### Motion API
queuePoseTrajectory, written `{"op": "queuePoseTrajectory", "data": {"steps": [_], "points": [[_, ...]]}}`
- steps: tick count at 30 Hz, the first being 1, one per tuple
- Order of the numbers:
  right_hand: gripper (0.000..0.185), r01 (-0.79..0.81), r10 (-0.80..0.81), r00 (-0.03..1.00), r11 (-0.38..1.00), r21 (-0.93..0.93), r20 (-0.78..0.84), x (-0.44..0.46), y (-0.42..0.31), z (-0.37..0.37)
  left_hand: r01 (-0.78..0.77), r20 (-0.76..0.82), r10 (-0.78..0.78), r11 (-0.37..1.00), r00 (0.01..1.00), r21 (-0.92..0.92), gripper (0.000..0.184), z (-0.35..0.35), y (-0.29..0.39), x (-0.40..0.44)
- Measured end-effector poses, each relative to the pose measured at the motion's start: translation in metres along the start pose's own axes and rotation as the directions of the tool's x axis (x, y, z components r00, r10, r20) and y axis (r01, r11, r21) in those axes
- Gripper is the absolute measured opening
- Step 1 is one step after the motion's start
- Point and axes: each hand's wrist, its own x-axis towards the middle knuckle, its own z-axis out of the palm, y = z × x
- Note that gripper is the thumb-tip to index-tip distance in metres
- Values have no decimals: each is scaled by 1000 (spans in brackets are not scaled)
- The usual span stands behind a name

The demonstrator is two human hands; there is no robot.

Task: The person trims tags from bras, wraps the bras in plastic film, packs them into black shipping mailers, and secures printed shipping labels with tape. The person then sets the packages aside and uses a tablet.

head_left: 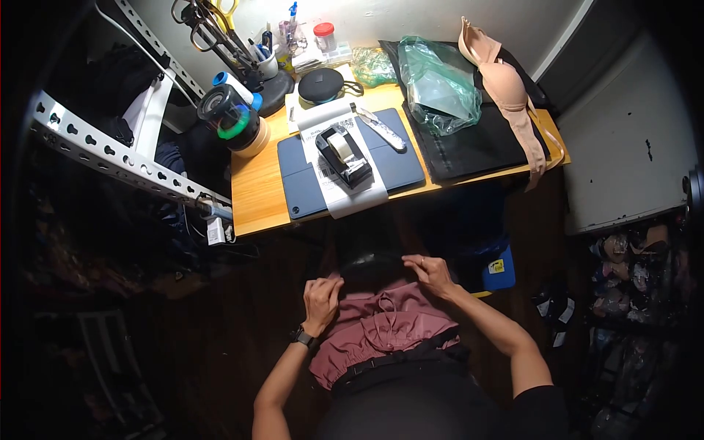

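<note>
My left hand (321,304), with a dark watch (302,336) on its wrist, is closed in a pinch above my lap. Opposite it, my right hand (431,274) pinches too, a ring on one finger. Between the fingertips spans a dark, shiny sheet (367,262) that looks like plastic; its outline fades into the shadow below the table, so its exact kind is unclear. Just below both hands, pink drawstring fabric (389,323) like shorts covers my lap, with a black strap (381,359) across it.
The wooden table (257,205) ahead carries a tape dispenser (343,156) on printed paper, a blue tablet case (297,192), a cutter (381,128), a green plastic bag (440,81) and a beige bra (504,92). A metal shelf frame (110,150) stands left. Bagged goods (623,286) are stacked right.
</note>
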Motion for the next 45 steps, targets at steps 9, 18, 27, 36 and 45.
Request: {"op": "queuePoseTrajectory", "data": {"steps": [9, 18, 27, 36, 45], "points": [[49, -602, 561, 719, 798, 35, -410, 17, -3, -10, 614, 169, -606, 789, 777, 9, 52, 15, -3, 38], [25, -558, 533, 825, 716, -419, -187, -123, 136, -23, 602, 531, -467, 4, 707, -798, 16, -39, 8, 37], [40, -817, 921, 370, 386, -428, 125, -154, 189, -24, 627, 631, -417, -167, 654, -761, 26, -81, 5, 26], [9, -327, 304, 916, 944, -47, -261, -86, -16, -61, 685, 711, -301, -205, 635, -699, 23, -65, -22, 23], [15, -538, 548, 834, 833, 130, -57, -107, 26, -55, 764, 776, -17, -159, 631, -625, 44, -49, -2, 59]]}}
